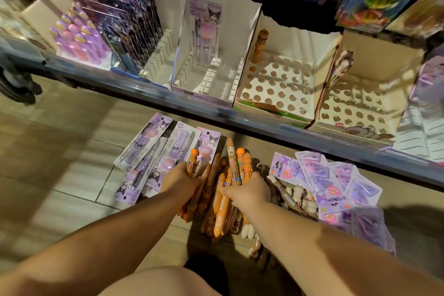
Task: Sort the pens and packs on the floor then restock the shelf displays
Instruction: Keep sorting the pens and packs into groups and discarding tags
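A heap of orange and brown multicolour pens lies on the tiled floor below the shelf. My left hand grips one orange pen, its tip pointing up. My right hand holds a bunch of several orange pens. Purple carded pen packs lie fanned out left of the heap. Purple eraser packs lie to its right. White-and-brown figure pens sit between the heap and the eraser packs.
On the shelf stands a holed display box with one brown pen, and another holed box with one figure pen. A slotted box holds one purple pack. Dark carded packs and pink pens fill the left.
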Demonstrator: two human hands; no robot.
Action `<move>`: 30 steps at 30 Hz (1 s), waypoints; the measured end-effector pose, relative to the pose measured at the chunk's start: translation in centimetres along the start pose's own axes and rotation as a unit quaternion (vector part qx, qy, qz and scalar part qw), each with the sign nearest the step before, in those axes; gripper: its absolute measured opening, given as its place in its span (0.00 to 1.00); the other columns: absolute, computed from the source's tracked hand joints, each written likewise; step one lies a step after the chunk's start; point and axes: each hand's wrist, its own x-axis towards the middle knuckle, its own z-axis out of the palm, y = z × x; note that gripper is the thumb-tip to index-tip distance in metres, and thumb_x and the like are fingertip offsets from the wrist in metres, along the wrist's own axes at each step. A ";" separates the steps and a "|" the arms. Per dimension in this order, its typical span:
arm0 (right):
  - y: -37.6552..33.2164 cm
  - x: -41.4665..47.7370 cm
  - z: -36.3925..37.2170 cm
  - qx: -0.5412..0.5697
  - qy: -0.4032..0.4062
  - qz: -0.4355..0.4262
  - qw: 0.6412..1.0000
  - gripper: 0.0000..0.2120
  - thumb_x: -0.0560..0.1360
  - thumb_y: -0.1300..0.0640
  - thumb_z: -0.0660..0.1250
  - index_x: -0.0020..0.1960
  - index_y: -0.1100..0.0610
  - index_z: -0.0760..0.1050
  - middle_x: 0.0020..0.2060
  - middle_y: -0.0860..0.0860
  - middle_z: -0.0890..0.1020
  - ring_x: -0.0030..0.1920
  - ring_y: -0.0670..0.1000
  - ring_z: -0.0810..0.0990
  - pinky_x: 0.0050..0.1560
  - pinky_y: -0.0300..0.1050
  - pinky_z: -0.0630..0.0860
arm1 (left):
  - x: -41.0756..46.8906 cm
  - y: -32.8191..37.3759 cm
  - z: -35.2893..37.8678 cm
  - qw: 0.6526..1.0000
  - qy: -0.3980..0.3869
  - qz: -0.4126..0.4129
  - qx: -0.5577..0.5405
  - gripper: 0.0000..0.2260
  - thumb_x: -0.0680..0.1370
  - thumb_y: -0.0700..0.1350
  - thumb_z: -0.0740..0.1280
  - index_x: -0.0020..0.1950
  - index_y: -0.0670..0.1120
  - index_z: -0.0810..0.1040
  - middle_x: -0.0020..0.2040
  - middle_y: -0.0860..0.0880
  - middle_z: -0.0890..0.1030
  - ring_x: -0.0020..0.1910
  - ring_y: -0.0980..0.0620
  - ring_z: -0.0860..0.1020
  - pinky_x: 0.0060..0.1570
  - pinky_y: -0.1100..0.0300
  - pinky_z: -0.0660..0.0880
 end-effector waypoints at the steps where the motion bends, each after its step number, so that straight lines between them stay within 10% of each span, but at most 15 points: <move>1: 0.0 0.1 0.1 -0.003 0.008 0.002 1.000 0.27 0.60 0.49 0.81 0.52 0.53 0.71 0.46 0.50 0.79 0.46 0.53 0.82 0.47 0.52 0.82 | 0.1 0.1 0.1 1.000 -0.003 -0.008 -0.017 0.10 0.72 0.51 0.75 0.46 0.52 0.75 0.41 0.51 0.82 0.41 0.48 0.81 0.40 0.56 0.76; 15: 1.5 -0.5 -1.6 0.139 -0.075 -0.001 0.987 0.22 0.64 0.57 0.80 0.53 0.55 0.73 0.48 0.53 0.81 0.44 0.51 0.82 0.38 0.41 0.79 | -1.0 -0.1 1.2 0.981 -0.053 -0.004 -0.189 0.09 0.74 0.45 0.74 0.51 0.49 0.77 0.46 0.49 0.83 0.47 0.49 0.81 0.48 0.56 0.75; 20: 2.4 -0.7 -1.6 0.133 -0.123 -0.016 0.983 0.23 0.61 0.56 0.80 0.52 0.55 0.74 0.47 0.56 0.82 0.39 0.50 0.81 0.36 0.40 0.77 | -1.5 0.2 1.1 0.940 -0.133 -0.017 -0.315 0.15 0.71 0.49 0.75 0.56 0.48 0.79 0.50 0.46 0.85 0.53 0.44 0.83 0.61 0.41 0.75; 30: 2.2 -2.1 -2.6 0.079 -0.212 -0.087 0.970 0.32 0.57 0.49 0.81 0.57 0.49 0.71 0.53 0.51 0.80 0.49 0.50 0.82 0.39 0.38 0.76 | -3.7 3.3 1.3 0.859 -0.285 0.063 -0.420 0.08 0.72 0.42 0.74 0.49 0.42 0.81 0.47 0.38 0.83 0.47 0.41 0.82 0.52 0.48 0.79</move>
